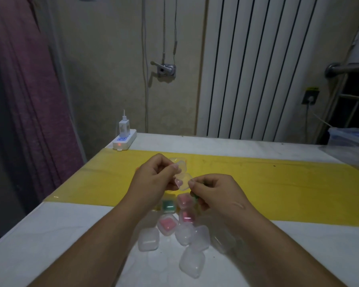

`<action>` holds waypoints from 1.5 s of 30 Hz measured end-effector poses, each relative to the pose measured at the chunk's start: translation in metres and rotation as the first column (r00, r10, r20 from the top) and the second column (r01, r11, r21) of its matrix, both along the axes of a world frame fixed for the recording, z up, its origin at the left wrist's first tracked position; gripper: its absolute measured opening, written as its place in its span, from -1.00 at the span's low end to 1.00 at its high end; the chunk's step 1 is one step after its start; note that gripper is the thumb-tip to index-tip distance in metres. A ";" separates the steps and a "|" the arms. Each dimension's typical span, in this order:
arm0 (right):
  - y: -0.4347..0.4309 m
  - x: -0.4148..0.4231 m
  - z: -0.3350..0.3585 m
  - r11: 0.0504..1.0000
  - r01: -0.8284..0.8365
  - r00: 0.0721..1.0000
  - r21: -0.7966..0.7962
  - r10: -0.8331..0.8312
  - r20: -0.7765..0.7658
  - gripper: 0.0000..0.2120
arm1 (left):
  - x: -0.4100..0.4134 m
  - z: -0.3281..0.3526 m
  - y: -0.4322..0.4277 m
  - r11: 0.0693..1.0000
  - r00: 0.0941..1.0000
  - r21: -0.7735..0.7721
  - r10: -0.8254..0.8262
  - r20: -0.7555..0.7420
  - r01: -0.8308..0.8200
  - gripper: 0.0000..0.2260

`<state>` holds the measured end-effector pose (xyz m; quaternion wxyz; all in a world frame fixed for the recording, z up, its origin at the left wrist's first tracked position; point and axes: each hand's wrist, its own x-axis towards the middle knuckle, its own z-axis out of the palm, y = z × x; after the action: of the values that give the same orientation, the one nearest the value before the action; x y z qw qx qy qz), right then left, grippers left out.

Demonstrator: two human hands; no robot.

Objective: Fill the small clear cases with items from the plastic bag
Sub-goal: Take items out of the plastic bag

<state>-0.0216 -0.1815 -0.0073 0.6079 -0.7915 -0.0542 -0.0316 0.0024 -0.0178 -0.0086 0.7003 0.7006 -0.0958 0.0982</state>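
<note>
Now open clear case (181, 176) in left hand (153, 179), lid (179, 163) away.

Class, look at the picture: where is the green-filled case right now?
In the head view, the green case lies on the table at the yellow strip's near edge, just under the left hand, with a pink case to its right.

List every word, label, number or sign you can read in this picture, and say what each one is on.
No text can be read in this view.
Charger in the power strip: a faint mark on its face, too blurred to read.
Wall socket: a yellow label along its top, too small to read.
Open clear case in the hands, and the clear cases on the table: no print visible.
</note>
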 end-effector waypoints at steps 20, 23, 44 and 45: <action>-0.009 0.006 -0.001 0.993 0.024 1.000 0.115 -0.025 0.007 -0.93 | -0.002 0.001 0.008 0.942 0.999 0.335 -0.028 0.019 0.020 -0.66; -0.011 0.005 0.002 0.991 0.088 0.993 0.096 -0.095 0.068 -0.98 | -0.002 0.000 0.008 0.947 0.999 0.321 -0.020 0.026 0.011 -0.66; 0.003 -0.001 0.001 0.973 0.197 0.929 -0.123 -0.145 0.341 -0.82 | -0.003 -0.003 -0.001 0.979 0.999 0.204 -0.032 0.020 0.027 -0.68; 0.003 -0.001 0.001 0.962 0.219 0.918 -0.163 -0.147 0.368 -0.83 | -0.003 -0.002 -0.001 0.982 0.999 0.186 -0.034 0.012 0.031 -0.68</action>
<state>-0.0226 -0.1780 -0.0066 0.4996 -0.8318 -0.0906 -0.2242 -0.0010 -0.0184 -0.0109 0.6325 0.7606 -0.1211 0.0828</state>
